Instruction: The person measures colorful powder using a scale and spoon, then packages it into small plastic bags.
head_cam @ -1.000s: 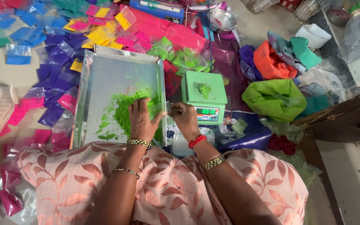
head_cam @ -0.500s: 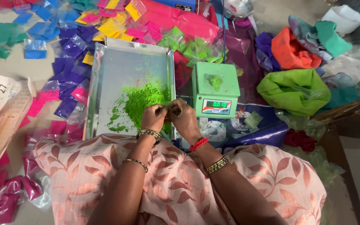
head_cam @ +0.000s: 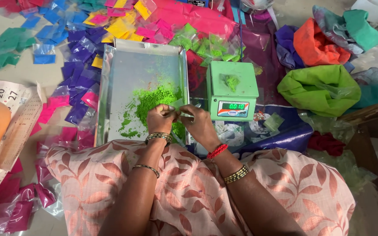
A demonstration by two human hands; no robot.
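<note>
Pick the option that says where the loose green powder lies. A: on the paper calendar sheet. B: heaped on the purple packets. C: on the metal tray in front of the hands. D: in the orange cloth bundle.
C: the green powder sits in a loose pile on the metal tray, just beyond the left hand and right hand, which together pinch a small clear packet.

Both forearms reach forward and converge, left hand (head_cam: 160, 119) and right hand (head_cam: 201, 124) close together at the midline, knuckles up, fingers curled inward toward each other in a pinch, wrists roughly level, right elbow wider out.
</note>
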